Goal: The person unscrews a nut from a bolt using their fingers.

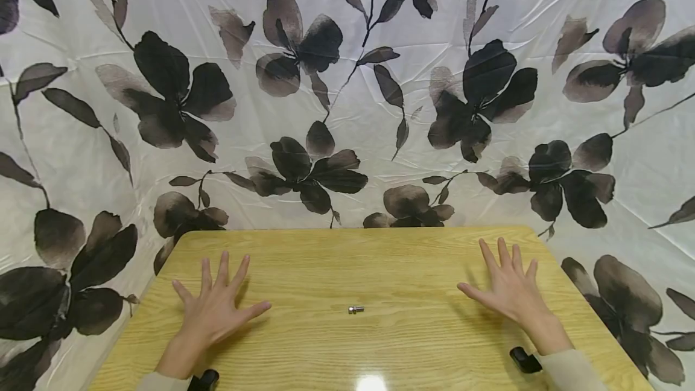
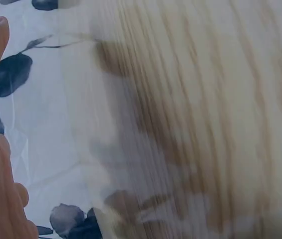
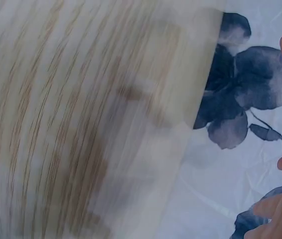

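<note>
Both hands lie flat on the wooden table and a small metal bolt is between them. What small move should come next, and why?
Probably the right hand should slide inward toward the bolt and pinch it. Both hands are open with spread fingers and hold nothing, and the bolt lies alone on the table, roughly midway between them. The left hand looks about equally near, so either hand could do it.

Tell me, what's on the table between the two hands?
A small metal bolt lies on the table between the left hand and right hand, touching neither. The head view shows it.
</note>
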`<state>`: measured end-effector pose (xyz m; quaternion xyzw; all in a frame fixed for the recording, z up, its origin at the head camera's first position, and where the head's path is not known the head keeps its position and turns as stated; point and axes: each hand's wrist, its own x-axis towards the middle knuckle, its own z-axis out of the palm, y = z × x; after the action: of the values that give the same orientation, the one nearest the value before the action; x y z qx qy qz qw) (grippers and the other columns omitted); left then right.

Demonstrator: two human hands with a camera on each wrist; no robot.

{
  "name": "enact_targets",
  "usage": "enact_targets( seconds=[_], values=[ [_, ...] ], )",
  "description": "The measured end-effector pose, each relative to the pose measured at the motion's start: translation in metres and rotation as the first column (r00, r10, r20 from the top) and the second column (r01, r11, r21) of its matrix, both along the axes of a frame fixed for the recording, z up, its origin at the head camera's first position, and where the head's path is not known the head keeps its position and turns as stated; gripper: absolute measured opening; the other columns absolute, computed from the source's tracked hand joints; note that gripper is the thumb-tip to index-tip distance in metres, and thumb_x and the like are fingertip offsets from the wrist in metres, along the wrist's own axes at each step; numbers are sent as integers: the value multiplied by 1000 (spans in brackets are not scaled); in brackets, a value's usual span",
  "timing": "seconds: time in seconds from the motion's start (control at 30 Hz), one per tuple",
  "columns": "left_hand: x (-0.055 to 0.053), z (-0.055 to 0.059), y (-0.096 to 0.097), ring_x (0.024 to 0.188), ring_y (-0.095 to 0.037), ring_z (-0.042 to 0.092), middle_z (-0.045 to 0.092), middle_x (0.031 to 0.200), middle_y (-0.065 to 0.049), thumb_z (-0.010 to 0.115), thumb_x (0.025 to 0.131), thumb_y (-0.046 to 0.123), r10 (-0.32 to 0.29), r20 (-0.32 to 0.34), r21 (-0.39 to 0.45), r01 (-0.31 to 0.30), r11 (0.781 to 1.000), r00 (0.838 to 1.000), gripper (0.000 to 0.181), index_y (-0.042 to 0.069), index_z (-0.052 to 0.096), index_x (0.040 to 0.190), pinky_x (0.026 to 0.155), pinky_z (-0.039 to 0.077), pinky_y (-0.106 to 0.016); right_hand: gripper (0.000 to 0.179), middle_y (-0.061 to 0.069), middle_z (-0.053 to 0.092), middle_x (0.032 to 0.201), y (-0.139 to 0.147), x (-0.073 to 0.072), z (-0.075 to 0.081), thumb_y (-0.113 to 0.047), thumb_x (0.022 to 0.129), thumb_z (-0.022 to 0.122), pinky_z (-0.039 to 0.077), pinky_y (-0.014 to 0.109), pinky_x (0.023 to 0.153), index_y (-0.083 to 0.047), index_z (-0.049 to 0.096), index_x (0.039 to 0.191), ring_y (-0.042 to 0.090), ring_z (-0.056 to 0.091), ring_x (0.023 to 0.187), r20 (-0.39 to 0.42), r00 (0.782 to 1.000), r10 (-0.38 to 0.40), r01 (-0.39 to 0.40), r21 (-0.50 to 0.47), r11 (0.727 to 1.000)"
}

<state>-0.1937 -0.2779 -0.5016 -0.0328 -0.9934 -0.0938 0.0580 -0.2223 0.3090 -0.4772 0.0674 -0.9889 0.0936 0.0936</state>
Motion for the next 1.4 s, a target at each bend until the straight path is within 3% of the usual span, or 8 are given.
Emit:
enact_targets(
  seconds=[0.33, 0.5, 0.73, 0.9, 1.1, 1.23, 1.4],
  values=[
    [-7, 12, 15, 150, -57, -20, -10, 171, -24, 53, 88, 81, 21, -3, 129, -21, 991, 1000, 108, 32, -5, 166, 90, -34, -79, 113, 37, 4, 166, -13, -3, -6, -74, 88, 61, 5, 88, 104, -14, 7, 167, 66, 2, 148, 60, 998, -12, 23, -186, 982],
    [-10, 13, 29, 149, -58, -20, -12, 169, -25, 53, 90, 78, 17, 10, 212, -18, 977, 1000, 108, 28, -6, 166, 91, -26, -86, 111, 37, 1, 166, -25, -3, -11, -69, 91, 62, 7, 87, 104, -13, 4, 167, 66, 1, 148, 98, 995, 1, 29, -299, 954],
    [-15, 8, 48, 150, -60, -17, -7, 170, -25, 50, 94, 75, 18, 45, 278, -30, 960, 999, 103, 29, -8, 166, 93, -18, -90, 109, 34, -1, 168, -44, -1, -25, -64, 93, 63, 21, 82, 108, -15, -1, 167, 64, 8, 149, 136, 989, 54, 8, -419, 908],
    [-16, 2, 65, 151, -59, -13, 2, 172, -22, 52, 96, 69, -12, 14, 359, 6, 934, 1000, 98, 29, -1, 167, 94, -17, -90, 108, 31, -3, 169, -58, 0, -37, -63, 94, 64, 26, 79, 108, -21, -4, 167, 60, 10, 151, 175, 979, 107, -4, -502, 865],
    [-15, -7, 85, 152, -61, -1, 18, 170, -21, 61, 94, 61, -60, -97, 433, 96, 896, 993, 95, 27, 12, 167, 96, -9, -92, 109, 28, 5, 170, -81, -2, -46, -57, 91, 72, 26, 74, 113, -18, 4, 167, 52, 12, 155, 121, 974, 191, -91, -563, 821],
    [-15, -13, 99, 152, -61, 3, 24, 168, -22, 66, 92, 57, -105, -111, 499, 146, 854, 988, 95, 23, 18, 167, 101, -4, -90, 110, 26, 10, 170, -94, -2, -44, -49, 89, 77, 28, 70, 115, -15, 8, 167, 49, 13, 156, 87, 963, 254, -143, -632, 762],
    [-15, -21, 114, 155, -56, 6, 29, 167, -21, 74, 87, 51, -141, -102, 593, 174, 786, 985, 99, 14, 25, 165, 106, -4, -87, 109, 24, 18, 168, -112, -1, -43, -42, 87, 81, 47, 60, 106, -20, 10, 167, 50, 38, 145, 107, 944, 311, -146, -710, 689]
  ],
)
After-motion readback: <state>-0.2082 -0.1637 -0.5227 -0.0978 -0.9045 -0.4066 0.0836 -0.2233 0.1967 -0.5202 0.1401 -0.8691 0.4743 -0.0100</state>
